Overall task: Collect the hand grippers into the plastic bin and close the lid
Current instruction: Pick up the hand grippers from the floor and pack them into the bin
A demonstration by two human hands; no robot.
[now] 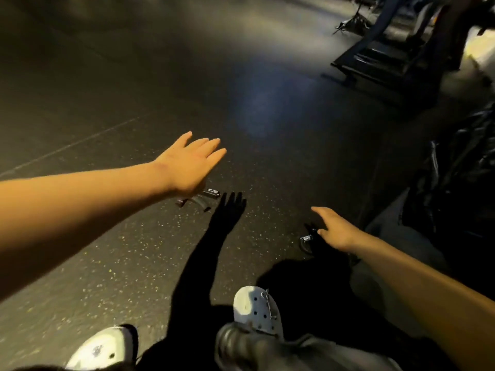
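head view: left hand [191, 163] hovers, fingers straight and empty, above the left gripper [200, 200] on the floor [107, 236]; right hand [336, 231], fingers loosely open, is just beside the right gripper [308, 240].

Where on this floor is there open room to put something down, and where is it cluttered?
Bare floor spreads ahead of the left hand, and a clear strip lies between one hand gripper and the other hand gripper. Crowded: the right edge, with dark equipment and black bag.
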